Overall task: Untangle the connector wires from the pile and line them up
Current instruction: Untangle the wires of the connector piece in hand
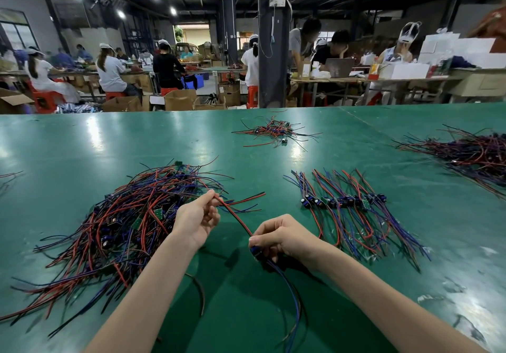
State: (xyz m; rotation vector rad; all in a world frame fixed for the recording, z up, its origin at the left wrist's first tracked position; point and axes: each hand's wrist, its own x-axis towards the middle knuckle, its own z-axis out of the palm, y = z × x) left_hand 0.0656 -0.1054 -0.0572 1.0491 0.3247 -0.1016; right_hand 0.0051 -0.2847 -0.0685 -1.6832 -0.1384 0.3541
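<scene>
A glossy green work table (82,147) fills the lower half of the view. On its left side sprawls the large tangled pile of thin red, black and blue insulated connector wires (131,221), strands crossing every way, with small green circuit boards and dark cylindrical parts caught among them. At the far right edge lies a second dense heap of red and dark wires (471,155), well apart from the hands. Between these, right of centre, sits the lined-up row of sorted wire sets (353,205): their small boards and dark parts form a band across the row, red leads fanning away toward the far side and blue and red leads toward the near side, roughly parallel. Farther back, near the table's middle, is a small loose scatter of red and black wires (276,131).

One paired red-and-black wire (235,220) is stretched taut between the two hands, above the table just right of the big pile. The left hand (195,220) pinches its far part between thumb and forefinger, the other fingers curled. The right hand (279,236) has fingers curled tight round the near end, where a small dark blue component (256,251) sits; thin blue leads (290,289) trail from it toward the viewer.
</scene>
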